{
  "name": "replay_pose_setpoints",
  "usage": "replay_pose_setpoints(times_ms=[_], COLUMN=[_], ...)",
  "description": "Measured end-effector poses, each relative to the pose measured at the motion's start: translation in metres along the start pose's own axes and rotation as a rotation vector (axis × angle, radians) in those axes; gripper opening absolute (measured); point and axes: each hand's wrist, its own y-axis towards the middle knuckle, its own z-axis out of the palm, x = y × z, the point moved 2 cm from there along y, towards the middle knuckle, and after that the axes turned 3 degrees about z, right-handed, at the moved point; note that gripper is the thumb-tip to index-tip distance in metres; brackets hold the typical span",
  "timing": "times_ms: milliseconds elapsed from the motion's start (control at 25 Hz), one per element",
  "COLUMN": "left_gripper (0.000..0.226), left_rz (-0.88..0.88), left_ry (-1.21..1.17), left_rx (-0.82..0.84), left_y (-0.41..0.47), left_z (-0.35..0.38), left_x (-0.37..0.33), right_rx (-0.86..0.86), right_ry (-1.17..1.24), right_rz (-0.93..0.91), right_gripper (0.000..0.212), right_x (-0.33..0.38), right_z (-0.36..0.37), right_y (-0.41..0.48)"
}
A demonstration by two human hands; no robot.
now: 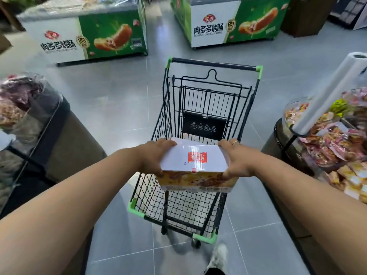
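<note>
We hold the box [193, 162] by its two ends over the cart's [198, 203] basket, left hand [154, 157] and right hand [237, 158] curled round it, so a loosened grip could drop it hard onto the wire floor.

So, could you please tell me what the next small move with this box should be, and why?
Probably lower the box straight down into the shopping cart. The left hand and right hand grip its two ends and hold it roughly level above the basket's open top. The wire floor beneath shows nothing in the way.
</note>
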Motion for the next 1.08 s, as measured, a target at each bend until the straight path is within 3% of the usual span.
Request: replay_pose_setpoints(times_ms=[440,800,1080], left_gripper=[0.102,0.097,0.089], left_rz=[-0.082,0.061,0.048], left_ry=[0.212,0.265,0.313], left_rx=[0.04,0.145,0.126], left_y=[0.074,0.132,0.175], left_z=[0.039,0.085,0.125], left_x=[0.064,0.105,0.137], right_rx=[0.086,0.172,0.164], right_ry=[-0.051,0.029,0.155], right_rz=[-0.052,0.129,0.269], right_gripper=[0.101,0.103,0.102], right_x=[-0.006,0.001,0.016], right_z=[0.041,0.115,0.168], right_y=[0.11,0.148,0.194])
